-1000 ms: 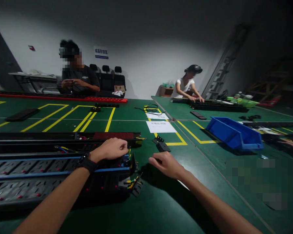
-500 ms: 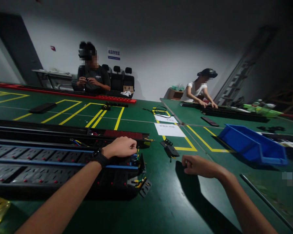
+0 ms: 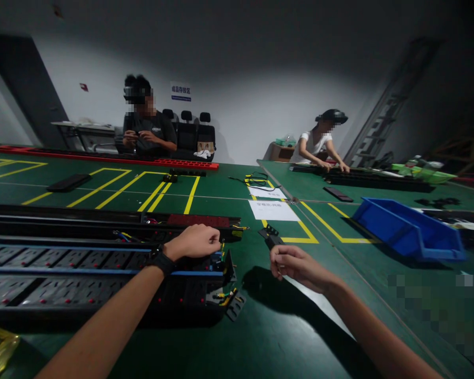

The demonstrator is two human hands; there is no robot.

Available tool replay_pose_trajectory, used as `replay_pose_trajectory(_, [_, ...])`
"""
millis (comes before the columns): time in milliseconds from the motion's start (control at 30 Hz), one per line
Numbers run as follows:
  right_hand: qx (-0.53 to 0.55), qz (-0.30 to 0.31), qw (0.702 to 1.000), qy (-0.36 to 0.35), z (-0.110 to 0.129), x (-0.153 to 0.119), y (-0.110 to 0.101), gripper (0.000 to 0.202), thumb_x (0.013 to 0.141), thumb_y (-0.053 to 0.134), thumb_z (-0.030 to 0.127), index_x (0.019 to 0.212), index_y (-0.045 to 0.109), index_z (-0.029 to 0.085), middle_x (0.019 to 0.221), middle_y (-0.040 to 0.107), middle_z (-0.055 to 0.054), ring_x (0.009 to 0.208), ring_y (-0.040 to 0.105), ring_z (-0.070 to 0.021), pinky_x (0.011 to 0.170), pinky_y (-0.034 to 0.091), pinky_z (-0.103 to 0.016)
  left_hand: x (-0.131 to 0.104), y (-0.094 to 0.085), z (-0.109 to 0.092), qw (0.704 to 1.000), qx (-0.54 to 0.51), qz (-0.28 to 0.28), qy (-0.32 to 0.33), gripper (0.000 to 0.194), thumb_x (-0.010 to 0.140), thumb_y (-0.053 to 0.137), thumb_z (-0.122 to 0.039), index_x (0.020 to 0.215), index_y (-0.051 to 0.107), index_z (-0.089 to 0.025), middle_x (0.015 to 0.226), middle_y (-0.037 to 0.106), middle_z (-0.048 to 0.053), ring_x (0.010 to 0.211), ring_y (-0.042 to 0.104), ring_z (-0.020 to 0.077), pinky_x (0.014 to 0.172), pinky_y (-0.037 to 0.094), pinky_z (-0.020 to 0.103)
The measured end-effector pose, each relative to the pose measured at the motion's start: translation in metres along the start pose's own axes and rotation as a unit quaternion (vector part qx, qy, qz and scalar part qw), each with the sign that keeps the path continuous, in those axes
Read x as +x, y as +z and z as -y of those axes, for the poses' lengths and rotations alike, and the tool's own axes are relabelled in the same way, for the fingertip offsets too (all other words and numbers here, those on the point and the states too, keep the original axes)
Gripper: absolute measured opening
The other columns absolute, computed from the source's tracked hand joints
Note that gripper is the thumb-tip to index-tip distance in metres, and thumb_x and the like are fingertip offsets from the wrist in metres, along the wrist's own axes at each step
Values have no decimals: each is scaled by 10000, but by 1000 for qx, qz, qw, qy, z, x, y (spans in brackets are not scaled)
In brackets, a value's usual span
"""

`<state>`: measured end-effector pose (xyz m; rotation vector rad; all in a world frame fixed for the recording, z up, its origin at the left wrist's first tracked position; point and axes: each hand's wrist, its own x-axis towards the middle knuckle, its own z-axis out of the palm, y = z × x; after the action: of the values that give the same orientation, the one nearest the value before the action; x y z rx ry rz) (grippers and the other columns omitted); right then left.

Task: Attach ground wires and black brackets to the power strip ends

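Observation:
Long black power strips (image 3: pixel 102 287) with rows of sockets, red dots and blue edges lie at the left. My left hand (image 3: pixel 195 241), with a black watch on its wrist, rests curled over the right end of the upper strip; its fingertips are hidden. By that end, yellow-green wires (image 3: pixel 223 296) stick out next to a slotted black end plate (image 3: pixel 236 306). My right hand (image 3: pixel 296 266) hovers over the table with fingers curled and pressed together; anything in them is hidden. Just beyond it lies a small black bracket-like part (image 3: pixel 272 238), partly covered by the hand.
A blue bin (image 3: pixel 411 231) stands at the right on the green table (image 3: pixel 260 337). White paper sheets (image 3: pixel 274 210) lie mid-table, near a black cable (image 3: pixel 256 180). Across the table are two people, one handling long black parts (image 3: pixel 379 179). Red rails (image 3: pixel 102 158) run along the far edge.
My right hand has moved left, close to the small black part, and its fingers have turned downward. My left hand stays on the strip's end.

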<state>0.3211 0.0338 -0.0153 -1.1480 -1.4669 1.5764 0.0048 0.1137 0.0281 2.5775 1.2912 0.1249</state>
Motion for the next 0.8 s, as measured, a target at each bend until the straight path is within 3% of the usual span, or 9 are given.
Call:
replay_pose_trajectory(133, [140,12,990,-12,-25,14,20,389,812,880,517,1017,734,221,844,667,-28,790,683,-179,754,557,-325,0,-1,1,1000,-6,-4,0,208,870,534,-338,766,671,-221,740,676,58,658,550,193,655,351,331])
replay_pose_trajectory(267, [163,33,986,-8,-37,20,23,355,822,913,407,1090,761,229,838,631,11,713,626,-117,656,517,-247,0,-7,-3,999,-31,-1,20,205,873,549,-320,761,671,-201,707,666,39,627,536,163,612,313,310])
replay_pose_trajectory(467, [181,69,981,-20,-40,21,21,347,774,963,331,983,715,209,794,606,41,629,538,-70,564,442,-185,-12,-26,-43,992,-81,-19,94,183,918,585,-330,818,660,-196,750,676,-3,662,564,131,620,345,277])
replay_pose_trajectory(600, [252,93,963,-28,-32,17,27,324,785,958,324,938,698,207,797,632,36,637,547,-64,580,442,-167,-24,-25,-74,983,-60,-58,166,118,932,673,-331,945,674,-213,867,722,5,754,629,171,642,348,293])
replay_pose_trajectory(700, [278,94,955,-48,-26,13,33,302,794,953,300,932,701,206,808,638,34,649,547,-65,583,440,-163,-28,-20,-84,979,-41,-70,188,143,957,699,-331,1049,672,-225,943,737,10,816,666,193,658,373,297])
replay_pose_trajectory(800, [280,112,952,-45,-26,12,38,314,778,963,300,900,695,193,813,633,34,638,539,-62,572,430,-164,-27,-15,-84,974,-49,-68,209,99,986,688,-314,1032,679,-227,977,739,11,876,690,198,699,411,296])
